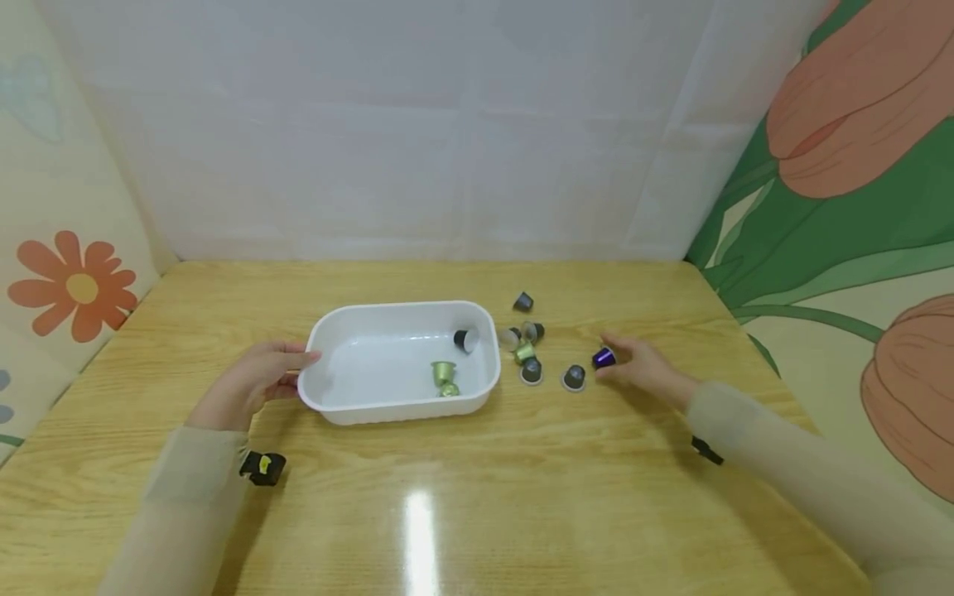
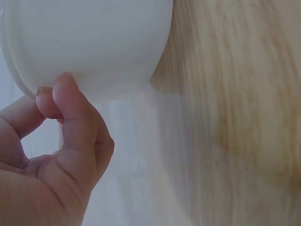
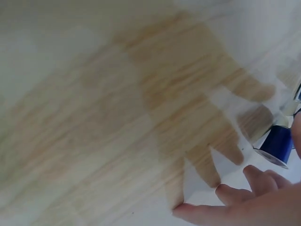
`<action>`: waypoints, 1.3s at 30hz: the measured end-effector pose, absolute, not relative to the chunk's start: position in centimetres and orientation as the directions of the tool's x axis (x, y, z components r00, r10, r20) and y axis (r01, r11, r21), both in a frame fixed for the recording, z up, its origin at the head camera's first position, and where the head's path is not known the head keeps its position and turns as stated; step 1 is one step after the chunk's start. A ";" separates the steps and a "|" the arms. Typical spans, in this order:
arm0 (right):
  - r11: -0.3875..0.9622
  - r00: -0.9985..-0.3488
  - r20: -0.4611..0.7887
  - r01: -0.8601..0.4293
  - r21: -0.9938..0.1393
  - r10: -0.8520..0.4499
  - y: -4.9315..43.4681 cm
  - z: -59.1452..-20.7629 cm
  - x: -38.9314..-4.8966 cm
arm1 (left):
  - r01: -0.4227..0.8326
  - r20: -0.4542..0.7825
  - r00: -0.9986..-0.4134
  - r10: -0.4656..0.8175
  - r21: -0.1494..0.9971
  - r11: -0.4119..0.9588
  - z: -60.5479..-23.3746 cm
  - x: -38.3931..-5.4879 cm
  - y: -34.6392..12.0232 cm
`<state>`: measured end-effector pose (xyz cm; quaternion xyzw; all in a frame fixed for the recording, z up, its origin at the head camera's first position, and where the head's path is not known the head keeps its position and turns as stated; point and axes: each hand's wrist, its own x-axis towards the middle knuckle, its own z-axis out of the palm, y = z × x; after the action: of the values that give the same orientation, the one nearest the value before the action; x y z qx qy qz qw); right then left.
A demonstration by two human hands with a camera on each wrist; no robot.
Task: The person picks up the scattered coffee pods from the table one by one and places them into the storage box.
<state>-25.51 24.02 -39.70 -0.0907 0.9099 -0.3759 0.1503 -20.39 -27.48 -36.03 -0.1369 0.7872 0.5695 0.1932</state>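
Observation:
My left hand grips the left end of a white plastic tray, thumb over the rim and fingers against the outer wall. The left wrist view shows the fingertips right at the tray's wall. Inside lie a black coffee capsule, a green coffee capsule and a second green capsule. Over on the right, my right hand pinches a purple-blue coffee capsule. That capsule is tilted close over the table, with the other fingers spread low beside it.
Between the tray and my right hand several capsules lie on the wooden table: a dark capsule at the back, a green one in a cluster, and a dark upright one. A white cloth backdrop rises behind the table.

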 end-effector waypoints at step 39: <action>0.624 -0.952 -0.231 0.058 -0.779 -0.200 22.8 -37.0 -24.8 | -0.431 -0.454 -0.891 0.006 0.849 0.305 -36.1 -20.3 -27.4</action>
<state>-24.81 22.83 -36.99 -0.0400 0.8888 -0.4315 0.1493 -20.32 -27.44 -36.12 -0.1351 0.7851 0.5736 0.1905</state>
